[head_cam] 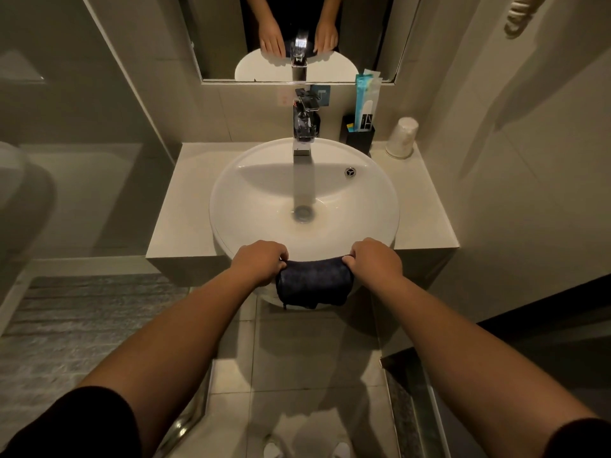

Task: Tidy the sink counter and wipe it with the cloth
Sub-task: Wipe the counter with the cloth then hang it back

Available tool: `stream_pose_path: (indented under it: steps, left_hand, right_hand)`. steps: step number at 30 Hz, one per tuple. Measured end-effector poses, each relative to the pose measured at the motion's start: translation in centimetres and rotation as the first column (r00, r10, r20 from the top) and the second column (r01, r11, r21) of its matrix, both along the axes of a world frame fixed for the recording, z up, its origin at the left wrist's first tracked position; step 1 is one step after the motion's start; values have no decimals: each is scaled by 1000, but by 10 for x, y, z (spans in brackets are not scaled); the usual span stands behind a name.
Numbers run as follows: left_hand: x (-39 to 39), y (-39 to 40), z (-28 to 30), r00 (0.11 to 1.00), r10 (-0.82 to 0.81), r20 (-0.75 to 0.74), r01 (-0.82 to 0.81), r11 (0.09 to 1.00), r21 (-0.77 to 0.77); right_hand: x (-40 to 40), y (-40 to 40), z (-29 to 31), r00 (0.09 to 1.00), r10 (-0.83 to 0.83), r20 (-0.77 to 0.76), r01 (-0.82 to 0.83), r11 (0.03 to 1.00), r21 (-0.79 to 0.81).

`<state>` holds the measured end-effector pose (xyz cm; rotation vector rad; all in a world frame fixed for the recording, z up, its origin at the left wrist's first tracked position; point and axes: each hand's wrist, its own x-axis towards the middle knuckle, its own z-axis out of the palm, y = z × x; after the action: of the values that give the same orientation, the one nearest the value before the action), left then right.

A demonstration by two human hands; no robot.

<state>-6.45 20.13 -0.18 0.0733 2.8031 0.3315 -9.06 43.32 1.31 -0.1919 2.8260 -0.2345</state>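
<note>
A dark blue cloth point(314, 287) hangs folded against the front of the round white sink basin point(251, 193), just below its near rim. My left hand point(261, 261) grips the cloth's left end and my right hand point(375, 259) grips its right end. The beige counter point(185, 209) surrounds the basin on both sides.
A chrome faucet point(304, 127) stands at the back of the basin. At the back right sit a black holder point(360, 137) with toiletry packets point(365, 104) and an upturned paper cup point(401, 138). A mirror point(363, 34) hangs above. A toilet point(20, 193) is at the left.
</note>
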Motion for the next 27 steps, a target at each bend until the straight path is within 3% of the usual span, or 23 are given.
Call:
stream_pose_path:
  steps: [7, 11, 13, 17, 23, 27]
  left_hand:
    - [2, -5, 1, 997, -70, 21, 72, 988, -136]
    - [24, 4, 19, 979, -92, -179, 86, 995, -44]
    - [43, 14, 25, 954, -162, -252, 172, 985, 19]
    - [68, 29, 9, 893, -332, -303, 318, 943, -97]
    - [62, 37, -7, 956, -131, -263, 98, 986, -135]
    - [64, 34, -8, 928, -214, -306, 175, 973, -151]
  right_hand:
    - [2, 3, 2, 997, 15, -73, -15, 1000, -5]
    - [11, 0, 10, 979, 112, -169, -133, 984, -118]
    - [23, -4, 16, 955, 225, -194, -258, 952, -163]
    - [49, -11, 16, 859, 483, -170, -492, 870, -15]
    - [52, -14, 7, 881, 450, -145, -438, 892, 109]
    - [55, -15, 7, 879, 451, -154, -438, 892, 110]
